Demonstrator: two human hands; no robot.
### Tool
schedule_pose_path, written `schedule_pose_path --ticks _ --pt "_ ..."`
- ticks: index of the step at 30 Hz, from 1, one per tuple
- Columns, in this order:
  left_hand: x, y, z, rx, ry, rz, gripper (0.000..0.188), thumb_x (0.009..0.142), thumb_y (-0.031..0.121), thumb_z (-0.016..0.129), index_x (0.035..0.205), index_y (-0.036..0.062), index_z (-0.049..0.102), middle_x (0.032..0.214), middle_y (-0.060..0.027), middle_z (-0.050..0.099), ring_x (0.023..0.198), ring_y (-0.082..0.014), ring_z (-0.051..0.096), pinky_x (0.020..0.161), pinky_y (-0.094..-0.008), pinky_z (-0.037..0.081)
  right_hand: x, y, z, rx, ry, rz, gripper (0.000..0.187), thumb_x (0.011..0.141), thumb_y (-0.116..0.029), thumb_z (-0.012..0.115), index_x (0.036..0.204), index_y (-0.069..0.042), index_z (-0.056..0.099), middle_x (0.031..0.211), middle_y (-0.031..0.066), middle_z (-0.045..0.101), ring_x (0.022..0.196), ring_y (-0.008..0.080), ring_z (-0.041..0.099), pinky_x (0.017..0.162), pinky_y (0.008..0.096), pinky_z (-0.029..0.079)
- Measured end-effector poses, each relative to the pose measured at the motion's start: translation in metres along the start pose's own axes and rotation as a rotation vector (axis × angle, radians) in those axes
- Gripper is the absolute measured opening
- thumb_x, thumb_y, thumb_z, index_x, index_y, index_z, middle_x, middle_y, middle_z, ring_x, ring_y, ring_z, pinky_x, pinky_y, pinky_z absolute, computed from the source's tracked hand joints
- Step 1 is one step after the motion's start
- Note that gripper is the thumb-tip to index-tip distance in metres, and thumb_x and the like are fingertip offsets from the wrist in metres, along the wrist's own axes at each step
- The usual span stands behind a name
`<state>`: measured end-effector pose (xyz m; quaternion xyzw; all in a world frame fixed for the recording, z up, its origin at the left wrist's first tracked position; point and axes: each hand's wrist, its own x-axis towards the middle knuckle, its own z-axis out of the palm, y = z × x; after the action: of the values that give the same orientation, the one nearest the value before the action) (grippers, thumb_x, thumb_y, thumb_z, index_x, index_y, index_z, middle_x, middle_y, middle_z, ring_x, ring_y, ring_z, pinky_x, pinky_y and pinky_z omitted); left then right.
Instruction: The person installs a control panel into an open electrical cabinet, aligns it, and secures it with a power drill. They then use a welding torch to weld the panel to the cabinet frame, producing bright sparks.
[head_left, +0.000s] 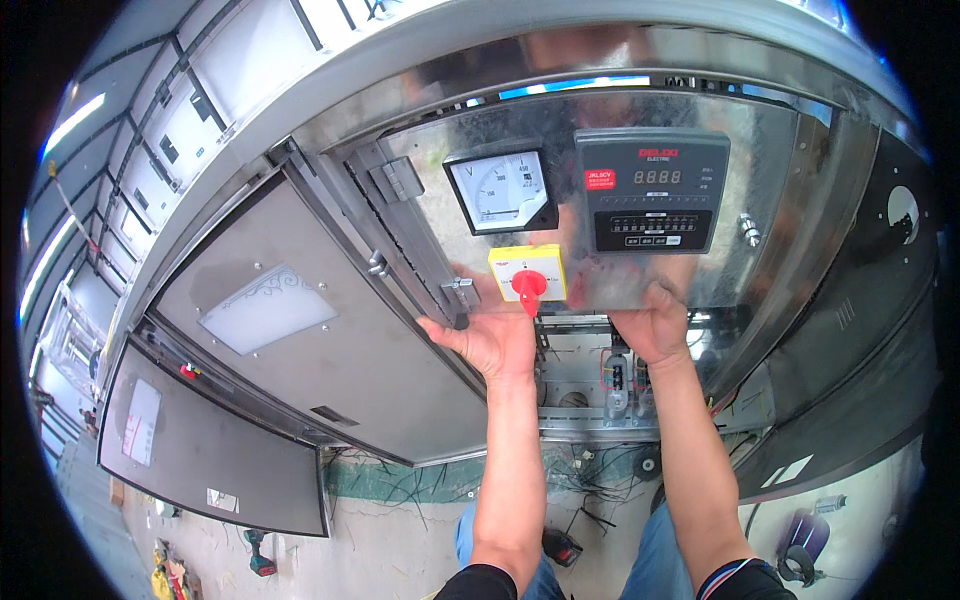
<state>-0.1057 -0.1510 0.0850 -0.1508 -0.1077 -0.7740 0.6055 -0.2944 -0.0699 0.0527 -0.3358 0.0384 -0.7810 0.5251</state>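
Fingers (455, 335) under panel (600, 290) | hands: left hand (490, 340), right hand (655, 330) | meter (500, 190): 1

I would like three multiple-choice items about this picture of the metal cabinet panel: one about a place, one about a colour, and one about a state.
1. Where is the analog meter relative to the digital controller?
A. To its left
B. To its right
C. Directly below it

2. What colour is the handle of the rotary switch on the yellow plate?
A. Blue
B. Red
C. Green

3. How do the hands meet the metal panel?
A. Both hang away from it
B. Only the left hand touches it
C. Both hold its lower edge

Answers:
1 A: the white dial sits left of the dark unit with the number display.
2 B: the knob stands out red against the yellow plate.
3 C: the left hand and the right hand both press against the panel's bottom edge from below.
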Motion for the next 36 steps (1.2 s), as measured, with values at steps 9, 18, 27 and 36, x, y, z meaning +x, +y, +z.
schedule_pose_path --ticks 9,18,27,36 --pt "0.005 0.001 -0.011 0.013 0.061 0.069 0.082 0.069 0.060 0.087 0.139 0.0272 0.060 0.133 0.0066 0.067 0.135 -0.0162 0.051 0.119 -0.0538 0.029 -0.001 0.006 0.011 0.132 0.074 -0.051 0.042 0.082 -0.019 0.074 0.121 -0.007 0.065 0.124 0.0092 0.065 0.120 0.0270 0.060 0.109 0.0433 0.045" --pt "0.000 0.004 -0.005 0.069 0.021 0.006 0.095 0.070 0.075 0.078 0.140 0.0149 0.057 0.134 0.0051 0.065 0.141 -0.0201 0.043 0.121 -0.0534 0.027 -0.002 0.011 0.010 0.207 0.047 -0.068 0.041 0.078 -0.015 0.069 0.119 -0.008 0.066 0.124 0.0098 0.066 0.122 0.0293 0.059 0.111 0.0488 0.042" --pt "-0.057 0.092 0.090 2.247 -0.085 -0.082 0.045 0.103 0.040 0.062 0.118 -0.0021 0.068 0.113 -0.0162 0.069 0.101 -0.0261 0.069 0.096 -0.0402 0.053 -0.001 0.008 -0.004 0.270 0.002 -0.111 0.037 0.081 -0.015 0.071 0.117 -0.009 0.069 0.131 0.0108 0.065 0.129 0.0315 0.057 0.112 0.0564 0.041" --pt "0.062 0.053 0.227 2.656 -1.130 0.560 0.066 0.106 0.046 0.052 0.147 -0.0051 0.047 0.143 -0.0295 0.053 0.136 -0.0432 0.050 0.113 -0.0456 0.038 0.000 0.015 0.001 0.272 -0.002 -0.128 0.043 0.081 -0.017 0.074 0.123 -0.012 0.069 0.134 0.0092 0.064 0.130 0.0304 0.054 0.116 0.0545 0.036"
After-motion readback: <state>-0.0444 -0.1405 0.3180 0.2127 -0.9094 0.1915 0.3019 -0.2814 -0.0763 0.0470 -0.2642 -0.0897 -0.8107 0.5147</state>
